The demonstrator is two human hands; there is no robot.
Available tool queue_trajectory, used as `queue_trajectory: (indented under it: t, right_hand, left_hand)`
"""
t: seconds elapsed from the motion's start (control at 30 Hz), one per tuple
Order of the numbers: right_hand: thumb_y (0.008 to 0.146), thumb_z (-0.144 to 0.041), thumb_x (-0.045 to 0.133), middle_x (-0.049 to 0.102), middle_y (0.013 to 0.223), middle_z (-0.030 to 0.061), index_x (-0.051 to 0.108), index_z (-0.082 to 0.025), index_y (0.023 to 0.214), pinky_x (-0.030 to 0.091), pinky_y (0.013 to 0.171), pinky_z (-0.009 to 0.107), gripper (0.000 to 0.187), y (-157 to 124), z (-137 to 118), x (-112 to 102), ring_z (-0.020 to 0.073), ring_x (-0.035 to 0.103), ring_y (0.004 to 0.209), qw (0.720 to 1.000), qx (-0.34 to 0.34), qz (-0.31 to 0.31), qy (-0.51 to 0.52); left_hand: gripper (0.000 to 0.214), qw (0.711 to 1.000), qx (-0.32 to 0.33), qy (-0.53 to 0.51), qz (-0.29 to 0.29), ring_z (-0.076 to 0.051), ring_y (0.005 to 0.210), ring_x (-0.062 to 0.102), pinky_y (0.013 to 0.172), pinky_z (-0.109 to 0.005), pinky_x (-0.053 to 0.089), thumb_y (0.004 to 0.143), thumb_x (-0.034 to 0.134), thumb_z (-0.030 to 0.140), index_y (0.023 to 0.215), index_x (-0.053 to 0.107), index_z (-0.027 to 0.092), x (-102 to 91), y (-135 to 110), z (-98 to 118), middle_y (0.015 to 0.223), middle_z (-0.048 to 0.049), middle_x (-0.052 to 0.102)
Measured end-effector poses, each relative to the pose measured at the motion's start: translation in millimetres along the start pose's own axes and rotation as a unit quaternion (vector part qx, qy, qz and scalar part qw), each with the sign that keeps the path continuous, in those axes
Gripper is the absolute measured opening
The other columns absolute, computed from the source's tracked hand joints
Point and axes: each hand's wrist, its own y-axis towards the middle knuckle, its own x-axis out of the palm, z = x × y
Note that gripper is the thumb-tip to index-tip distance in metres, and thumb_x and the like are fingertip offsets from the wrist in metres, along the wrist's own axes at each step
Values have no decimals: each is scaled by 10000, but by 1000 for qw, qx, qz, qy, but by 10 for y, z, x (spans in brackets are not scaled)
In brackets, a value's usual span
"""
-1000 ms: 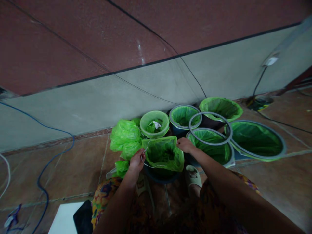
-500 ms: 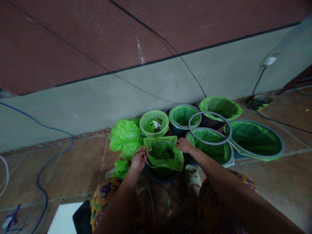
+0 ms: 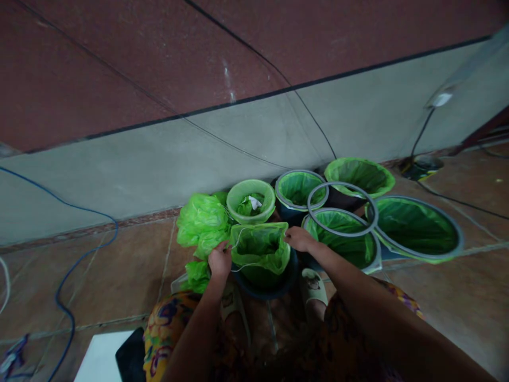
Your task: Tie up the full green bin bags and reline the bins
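Observation:
A green bin liner [image 3: 262, 263] hangs with its mouth spread inside a dark round trash bin [image 3: 264, 293] between my feet. My left hand [image 3: 220, 260] is closed on the white drawstring [image 3: 243, 266], pulled out to the left of the liner's mouth. At the opposite side, my right hand [image 3: 298, 237] pinches the liner's upper right corner. A loose grey ring [image 3: 342, 185] rests across the lined bins to the right of my right hand.
Behind stand a pale green bin [image 3: 251, 216] with scraps inside and several bins lined in green. Crumpled green bags [image 3: 202, 220] lie to the left. A blue cable [image 3: 79, 260] crosses the tiled floor; a wall rises behind.
My left hand has moved left and slightly down, drawing the drawstring out. The liner's mouth has shifted left and lies more level; my right hand keeps its corner.

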Motion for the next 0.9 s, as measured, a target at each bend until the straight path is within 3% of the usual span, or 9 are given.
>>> queue_trajectory:
  t: [0.13,0.33,0.53,0.63,0.77,0.9]
  right_hand:
    - [917,-265,519,719,1114,154,760,-142,960,447,827,274,274,-13,-11,-4,251,655,1066,1000,-2,-3,5]
    - [922,-272,507,721,1103,149,758,-146,981,448,823,274,287,-37,-33,-28,248,658,1065,1000,0,-12,-9]
    - [921,-266,500,726,1093,130,755,-163,987,452,807,269,283,-48,-51,-21,236,663,1048,1000,-9,-8,-15]
    - [922,-268,499,726,1094,132,753,-158,981,450,795,267,283,-51,-64,-20,234,666,1042,1000,-7,-11,-18]
    - [919,-263,502,721,1103,141,749,-150,984,446,792,267,280,-51,-75,-16,239,660,1053,1000,-7,-9,-16]
    - [916,-270,513,723,1103,133,750,-159,978,440,797,263,269,-51,-74,-12,235,659,1054,1000,-4,-14,-10]
  left_hand:
    - [215,999,11,25,38,-307,964,643,864,-325,460,673,707,67,815,740,225,-73,-13,20,671,-72,624]
    - [228,997,8,83,2,-299,879,662,807,-308,464,697,650,54,843,715,217,-100,26,-29,644,-69,629]
    - [286,1000,-25,-11,10,-265,838,667,842,-321,469,582,643,-5,727,721,229,-129,96,-58,654,-38,677]
    - [186,997,-49,-57,0,-221,734,655,740,-295,477,609,667,59,703,707,215,-94,114,-110,627,-18,671]
    - [110,971,-112,-206,-33,-160,633,628,647,-268,480,662,683,188,769,703,177,3,94,-167,668,-8,686]
    - [219,952,-129,-271,-56,-142,612,627,615,-266,490,632,747,294,793,691,156,62,68,-133,712,-8,691]
